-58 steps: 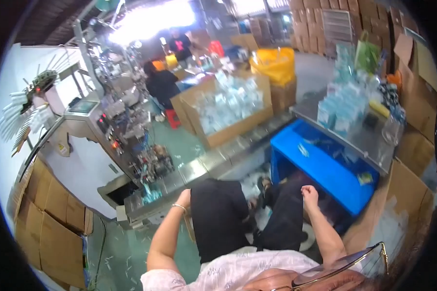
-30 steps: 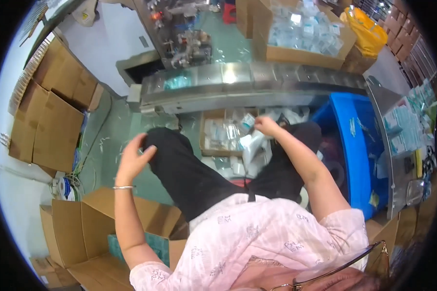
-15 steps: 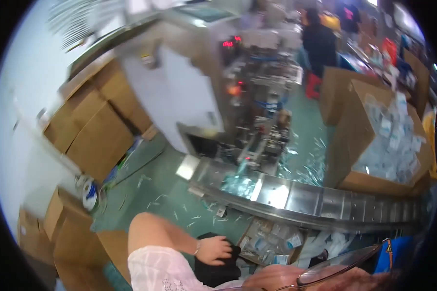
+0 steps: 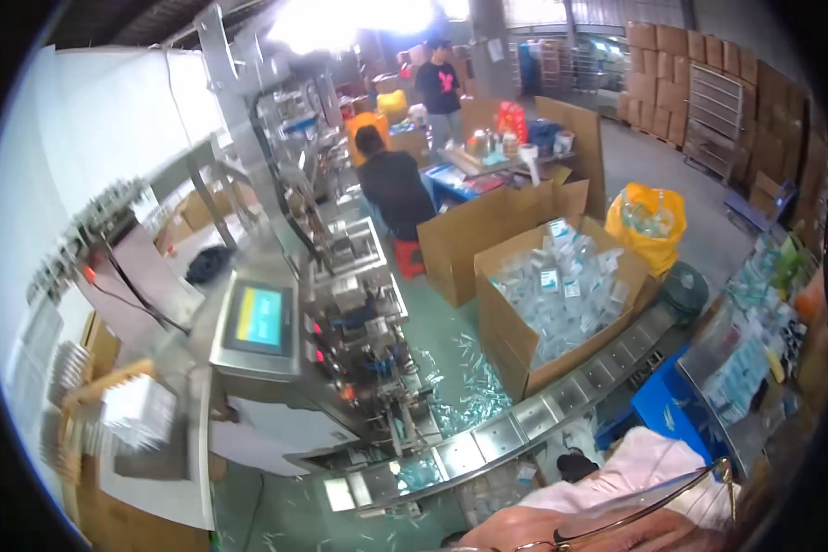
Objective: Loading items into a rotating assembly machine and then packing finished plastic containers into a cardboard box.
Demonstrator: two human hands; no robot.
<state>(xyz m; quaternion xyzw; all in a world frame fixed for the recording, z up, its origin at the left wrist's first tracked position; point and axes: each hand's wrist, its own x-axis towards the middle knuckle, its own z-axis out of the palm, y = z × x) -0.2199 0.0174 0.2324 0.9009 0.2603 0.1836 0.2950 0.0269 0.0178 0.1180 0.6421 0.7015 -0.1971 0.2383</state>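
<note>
Hands out of frame, grip impossible to tell. Pink sleeve (image 4: 649,465) at lower edge, just beside metal conveyor (image 4: 524,423). Beyond conveyor, open cardboard box (image 4: 515,345) full of clear packets (image 4: 561,290).

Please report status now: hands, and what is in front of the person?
Both hands out of view. Metal conveyor with tray sections runs in front, packing machine with screen behind it. Open carton of clear packets beyond conveyor. Seated worker further back.

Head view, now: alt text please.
A packaging machine with a lit touchscreen feeds a curved metal conveyor. Beside it stands an open cardboard box of clear packets. Neither of the wearer's hands shows; two other people work behind.
</note>
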